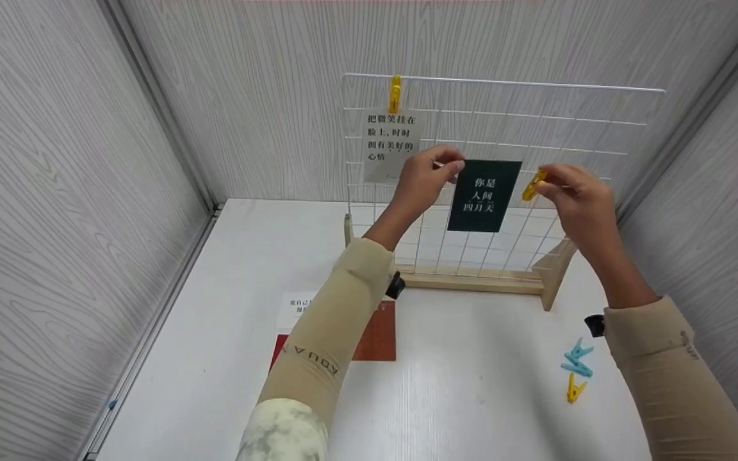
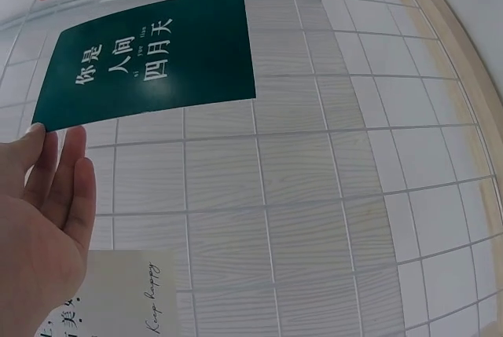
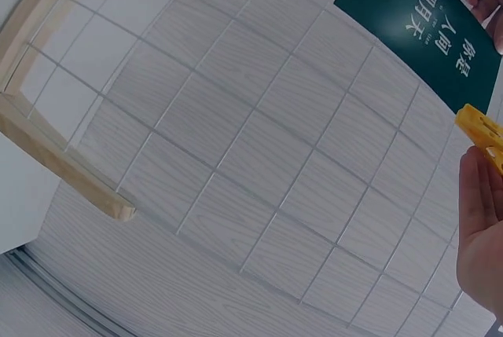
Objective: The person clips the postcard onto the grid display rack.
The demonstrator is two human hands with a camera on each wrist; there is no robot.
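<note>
My left hand (image 1: 425,178) pinches a dark green card (image 1: 485,195) with white characters by its upper left corner. The card hangs in front of a white wire grid (image 1: 561,152) standing in a wooden base (image 1: 471,283). Just right of the card, my right hand (image 1: 577,195) pinches a yellow clothespin (image 1: 533,186) between thumb and fingers. In the right wrist view the clothespin's tip overlaps the card's corner. A white card (image 1: 382,168) with black characters hangs on the grid's upper left, under another yellow clothespin (image 1: 395,95) on the top wire.
On the white table (image 1: 446,397), a white card (image 1: 292,311), an orange-brown card (image 1: 378,333) and a red card (image 1: 277,349) lie partly under my left arm. Blue clothespins (image 1: 577,358) and a yellow one (image 1: 574,388) lie near my right forearm. Grey wood-grain panels (image 1: 266,96) enclose the table.
</note>
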